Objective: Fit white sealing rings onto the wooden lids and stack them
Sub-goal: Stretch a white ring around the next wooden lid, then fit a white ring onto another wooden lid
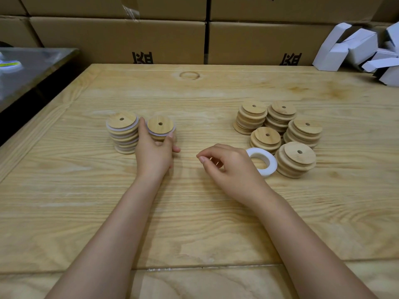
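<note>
While left hand (154, 154) grips ringed lid (160, 128), right hand (228, 167) hovers, fingers loosely curled.

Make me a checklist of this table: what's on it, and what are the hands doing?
Surface: wooden table, with a round ring mark at the far side.
Job's things: stack of ringed lids at left; five stacks of plain lids at right; white rings piled beside them.
Clutter: white boxes at the far right corner.
Hands: left hand grips a lid with a ring on it, next to the stack; right hand loosely curled, holding nothing, near the rings.
Cables: nothing seen.
Surroundings: cardboard boxes behind; metal table at left.
</note>
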